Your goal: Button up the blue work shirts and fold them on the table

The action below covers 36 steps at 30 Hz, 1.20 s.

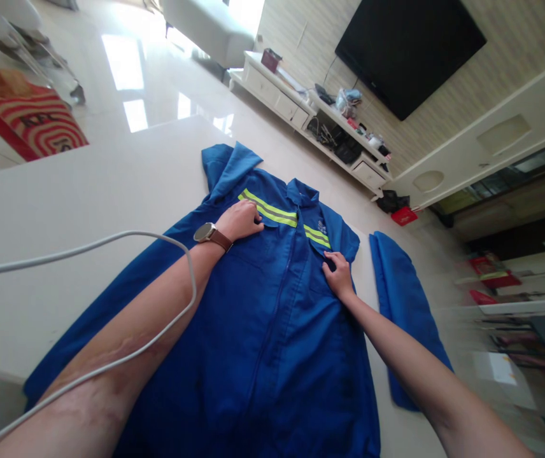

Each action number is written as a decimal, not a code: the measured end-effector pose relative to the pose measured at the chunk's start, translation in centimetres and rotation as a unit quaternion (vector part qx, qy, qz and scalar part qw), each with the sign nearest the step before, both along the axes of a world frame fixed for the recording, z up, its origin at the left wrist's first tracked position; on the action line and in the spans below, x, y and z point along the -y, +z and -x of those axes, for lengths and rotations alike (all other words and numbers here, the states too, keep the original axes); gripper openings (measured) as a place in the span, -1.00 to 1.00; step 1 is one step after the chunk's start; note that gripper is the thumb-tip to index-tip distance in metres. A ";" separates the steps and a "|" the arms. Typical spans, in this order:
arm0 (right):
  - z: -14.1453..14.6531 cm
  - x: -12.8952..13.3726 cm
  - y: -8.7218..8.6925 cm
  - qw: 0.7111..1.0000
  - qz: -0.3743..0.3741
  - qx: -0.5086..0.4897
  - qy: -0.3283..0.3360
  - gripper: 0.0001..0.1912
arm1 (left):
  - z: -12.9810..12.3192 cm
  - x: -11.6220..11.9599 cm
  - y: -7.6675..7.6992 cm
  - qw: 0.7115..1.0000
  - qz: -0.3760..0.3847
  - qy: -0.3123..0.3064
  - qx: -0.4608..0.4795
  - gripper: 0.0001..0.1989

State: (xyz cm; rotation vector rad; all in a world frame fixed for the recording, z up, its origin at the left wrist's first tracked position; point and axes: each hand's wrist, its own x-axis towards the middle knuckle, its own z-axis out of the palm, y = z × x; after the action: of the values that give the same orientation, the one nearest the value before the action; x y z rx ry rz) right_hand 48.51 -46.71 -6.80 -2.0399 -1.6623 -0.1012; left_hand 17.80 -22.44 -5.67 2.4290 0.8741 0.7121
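A blue work jacket (272, 305) with yellow-green and grey reflective stripes lies front up on a white table, its collar at the far end. My left hand (241, 220), with a watch on the wrist, rests on the chest just below the stripe, fingers curled at the pocket flap. On the other side of the front closure, my right hand (338, 272) touches the other chest pocket, thumb and fingers apart. One upper sleeve is folded at the far left. Folded blue cloth (409, 318) lies to the right of the jacket.
The white table (110, 203) extends left. A pale cable (148, 234) loops over my left forearm. Beyond are a low white cabinet (272, 89) with clutter, a wall television (409, 48) and a red patterned bag (38, 121).
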 end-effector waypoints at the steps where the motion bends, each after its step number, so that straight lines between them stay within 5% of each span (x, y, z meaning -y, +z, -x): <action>1: 0.0 0.0 0.0 1.000 -0.001 -0.001 0.000 -0.75 | -0.1 0.0 0.0 1.000 0.003 0.008 -0.002 -0.76; 7: 0.1 0.0 -0.1 1.000 -0.005 0.001 -0.001 -0.75 | -0.3 0.2 0.3 0.999 -0.016 0.020 -0.022 -0.75; 16: -0.1 0.0 0.0 1.000 0.002 -0.004 -0.006 -0.74 | -1.6 3.8 2.2 0.988 -0.085 0.059 -0.117 -0.75; 22: 0.0 0.0 0.0 1.000 0.004 -0.003 -0.010 -0.74 | -2.1 4.6 2.3 0.991 -0.050 0.051 -0.114 -0.68; 29: -0.1 -0.2 0.0 1.000 -0.001 -0.004 -0.007 -0.75 | -0.5 2.1 1.4 0.993 0.013 0.083 -0.089 -0.74; 32: -0.3 -0.4 0.0 1.000 0.003 -0.001 -0.009 -0.76 | -0.2 0.6 0.6 0.995 0.019 0.038 -0.094 -0.72; 36: -0.6 -0.7 0.0 1.000 0.002 0.003 -0.009 -0.77 | -0.2 -0.8 -0.6 0.996 0.037 -0.018 -0.085 -0.40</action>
State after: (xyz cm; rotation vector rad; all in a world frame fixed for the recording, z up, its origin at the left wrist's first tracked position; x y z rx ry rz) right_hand 49.13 -46.01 -6.79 -2.0586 -1.6502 -0.1114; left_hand 17.98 -21.67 -6.25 2.4596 0.9029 0.4567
